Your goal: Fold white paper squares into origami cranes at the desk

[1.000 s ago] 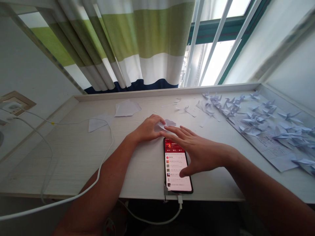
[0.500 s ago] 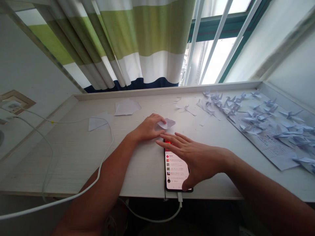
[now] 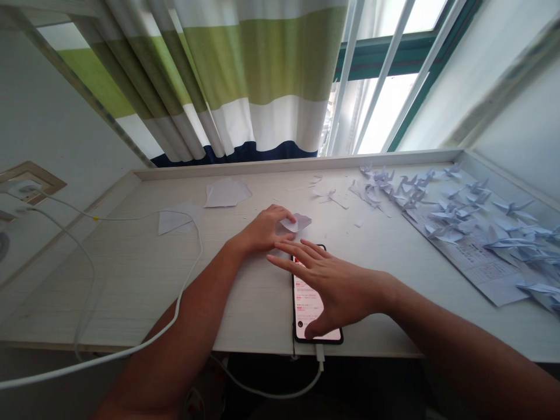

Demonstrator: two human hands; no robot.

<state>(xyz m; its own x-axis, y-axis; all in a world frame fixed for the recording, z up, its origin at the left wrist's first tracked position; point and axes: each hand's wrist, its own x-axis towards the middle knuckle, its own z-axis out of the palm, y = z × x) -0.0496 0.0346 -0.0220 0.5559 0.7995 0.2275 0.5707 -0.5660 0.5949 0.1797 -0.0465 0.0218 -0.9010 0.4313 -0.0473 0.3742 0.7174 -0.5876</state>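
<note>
A small folded piece of white paper [image 3: 297, 222] lies on the pale desk [image 3: 131, 274] just beyond a smartphone [image 3: 311, 315] with a lit screen. My left hand [image 3: 262, 230] rests on the desk with its fingers pinched on the near-left corner of that paper. Over the phone hovers my right hand [image 3: 332, 286], fingers stretched out and spread, its thumb down by the bottom of the screen. It holds nothing.
A white charging cable [image 3: 184, 291] runs from a wall socket [image 3: 20, 189] across the desk and under its edge to the phone. Paper sheets [image 3: 225, 192] and scraps lie at the back. Several folded paper cranes [image 3: 455, 210] cover the right side. A striped curtain hangs behind.
My right hand has drifted left and toward me over the phone, its thumb sliding down the screen. The screen content has scrolled. My left hand has stayed on the folded paper.
</note>
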